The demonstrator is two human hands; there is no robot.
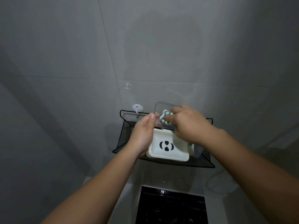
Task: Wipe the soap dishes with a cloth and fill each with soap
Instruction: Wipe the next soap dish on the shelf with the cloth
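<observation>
A white soap dish point(168, 152) with a black panda face stands in a black mesh wall basket point(124, 136). Its clear hinged lid point(161, 107) is raised upright. My left hand point(143, 136) holds the dish from the left, thumb against the lid's left edge. My right hand point(189, 125) presses a green-and-white cloth point(165, 118) against the inner face of the lid. No soap is visible in the dish.
A white suction hook point(137, 108) sticks to the grey tiled wall above the basket's left corner. Below is a black basin of water point(171, 207). A hose point(215, 181) hangs at the lower right. Something clear lies in the basket to the right of the dish.
</observation>
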